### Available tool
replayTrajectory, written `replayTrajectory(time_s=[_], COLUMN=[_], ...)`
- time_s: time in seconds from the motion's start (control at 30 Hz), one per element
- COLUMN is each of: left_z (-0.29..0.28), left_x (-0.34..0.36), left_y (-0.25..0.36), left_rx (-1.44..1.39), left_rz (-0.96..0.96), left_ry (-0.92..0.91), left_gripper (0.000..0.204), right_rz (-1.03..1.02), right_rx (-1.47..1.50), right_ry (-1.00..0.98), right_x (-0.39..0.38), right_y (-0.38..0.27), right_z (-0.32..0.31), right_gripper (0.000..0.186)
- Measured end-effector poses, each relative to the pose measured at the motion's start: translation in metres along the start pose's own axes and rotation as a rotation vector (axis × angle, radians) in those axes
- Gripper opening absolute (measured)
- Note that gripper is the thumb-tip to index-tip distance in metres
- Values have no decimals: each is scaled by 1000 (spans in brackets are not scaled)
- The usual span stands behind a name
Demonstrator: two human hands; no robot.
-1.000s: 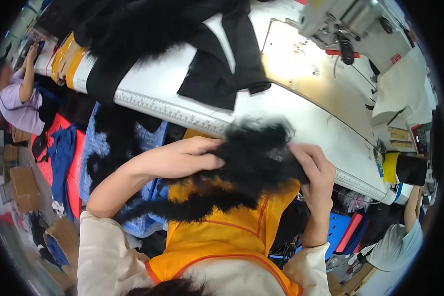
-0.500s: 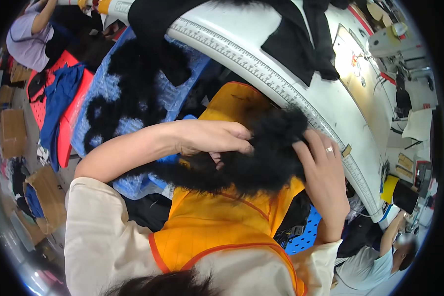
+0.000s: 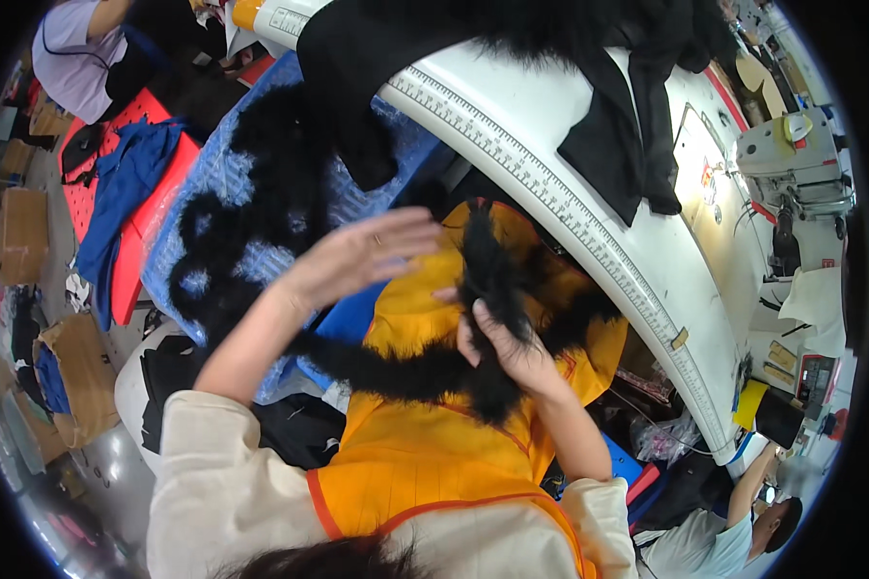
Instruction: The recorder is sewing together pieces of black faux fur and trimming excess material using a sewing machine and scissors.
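Note:
My right hand (image 3: 514, 349) is closed round a bunched black fluffy trim (image 3: 488, 261), held over my lap. The bunch stands upright above the thumb, and more fluff hangs below the fist. One length of the trim runs left across my orange apron (image 3: 406, 454) toward a larger fluffy black pile; another stretches right toward the table's edge. My left hand (image 3: 365, 253) is in the air to the left of the bunch, fingers stretched out and slightly blurred, holding nothing.
A white table (image 3: 521, 96) with a ruler edge curves across the front; black garments (image 3: 608, 135) lie on it. At left, black fluff (image 3: 261, 193) lies over blue plastic (image 3: 357, 207). A red surface (image 3: 145, 261), cardboard boxes (image 3: 82, 376) and two co-workers are farther out.
My left hand has let go of the trim and moved up and left, opening out. My right hand has come in toward the middle, and the trim is now gathered upright in it.

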State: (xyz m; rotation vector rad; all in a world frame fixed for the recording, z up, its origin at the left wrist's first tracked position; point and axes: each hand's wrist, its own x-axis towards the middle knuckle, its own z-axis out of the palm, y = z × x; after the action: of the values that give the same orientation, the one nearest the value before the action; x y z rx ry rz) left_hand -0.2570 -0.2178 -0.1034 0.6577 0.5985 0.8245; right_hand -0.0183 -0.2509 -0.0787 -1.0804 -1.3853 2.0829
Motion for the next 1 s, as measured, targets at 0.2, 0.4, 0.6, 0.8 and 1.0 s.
replayTrajectory(time_s=[0.2, 0.4, 0.6, 0.8, 1.0], left_z=[18, 15, 0, -12, -85], left_x=[5, 9, -1, -11, -38], left_y=[-29, -10, -13, -13, -33], left_rx=[0, 162, 95, -38, -747], left_rz=[122, 108, -57, 25, 310], left_ry=[116, 173, 80, 167, 59], left_gripper=[38, 34, 34, 33, 29], right_rz=[94, -125, -236, 463, 185], right_rx=[-64, -359, -527, -98, -742], right_ry=[-159, 155, -19, -593, -771], right_x=[17, 27, 68, 103, 173], right_y=[13, 7, -1, -7, 2], right_z=[19, 3, 12, 24, 29], right_gripper=[41, 35, 38, 40, 42])
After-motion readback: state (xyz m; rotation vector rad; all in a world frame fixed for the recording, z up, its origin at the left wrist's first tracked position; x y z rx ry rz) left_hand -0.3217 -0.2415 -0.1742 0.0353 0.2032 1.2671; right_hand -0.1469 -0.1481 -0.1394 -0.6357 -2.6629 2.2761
